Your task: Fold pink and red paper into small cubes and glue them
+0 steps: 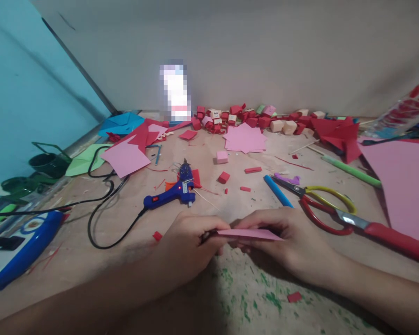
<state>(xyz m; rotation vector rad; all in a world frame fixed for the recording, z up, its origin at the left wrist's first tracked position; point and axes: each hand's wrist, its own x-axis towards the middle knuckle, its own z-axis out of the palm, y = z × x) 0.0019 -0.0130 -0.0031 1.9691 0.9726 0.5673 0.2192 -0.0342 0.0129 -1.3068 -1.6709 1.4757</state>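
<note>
Between my two hands is a piece of pink paper [253, 234], seen nearly edge-on above the near part of the table. My left hand [192, 239] pinches its left end between thumb and fingers. On the right side, my right hand [277, 232] grips the same paper, its fingers curled underneath and partly hidden. Beyond the hands stand a pink paper cube [222, 157] and a red paper cube [224, 177]. A blue glue gun [171, 193] lies to the left, its small red light lit.
Scissors with yellow and red handles [321, 204] lie at right beside a blue marker [278, 190]. Farther back are stacked pink sheets [245, 138] and several small paper cubes [226, 116] along the wall. A black cord [91, 223] loops at left. A blurred bright screen [176, 93] stands behind.
</note>
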